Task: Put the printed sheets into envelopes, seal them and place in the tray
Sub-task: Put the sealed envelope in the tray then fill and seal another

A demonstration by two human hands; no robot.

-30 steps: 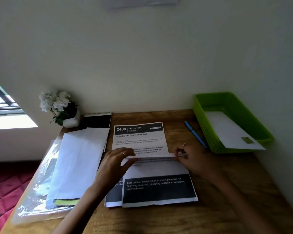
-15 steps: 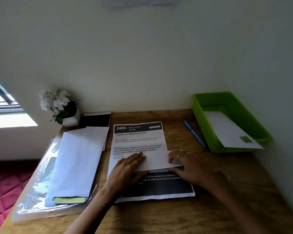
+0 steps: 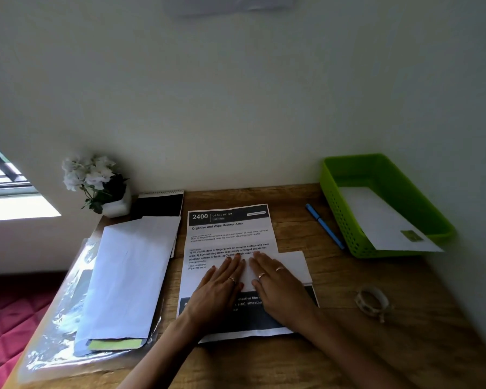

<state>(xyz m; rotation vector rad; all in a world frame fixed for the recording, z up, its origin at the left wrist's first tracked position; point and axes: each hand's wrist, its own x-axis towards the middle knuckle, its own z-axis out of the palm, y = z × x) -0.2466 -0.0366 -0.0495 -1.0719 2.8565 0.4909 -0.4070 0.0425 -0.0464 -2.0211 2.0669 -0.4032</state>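
We have the folded sheet lying in the middle of the desk, on top of another printed sheet that is not yet folded. Our left hand and right hand lie side by side on the fold, fingers straight and spread flat, pressing the paper down; neither hand pinches anything. We judge this to be the creasing step, so this sheet is not yet in an envelope.

To the left, a stack of blank envelopes rests on a clear plastic sleeve, just beside the sheets. At the far right, the green tray already holds one envelope, which looks finished. So one piece seems done. The folded sheet must be slipped in, sealed and placed, and the sheet beneath remains after that. A roll of tape waits near our right wrist, and a blue pen lies between the sheets and the tray.
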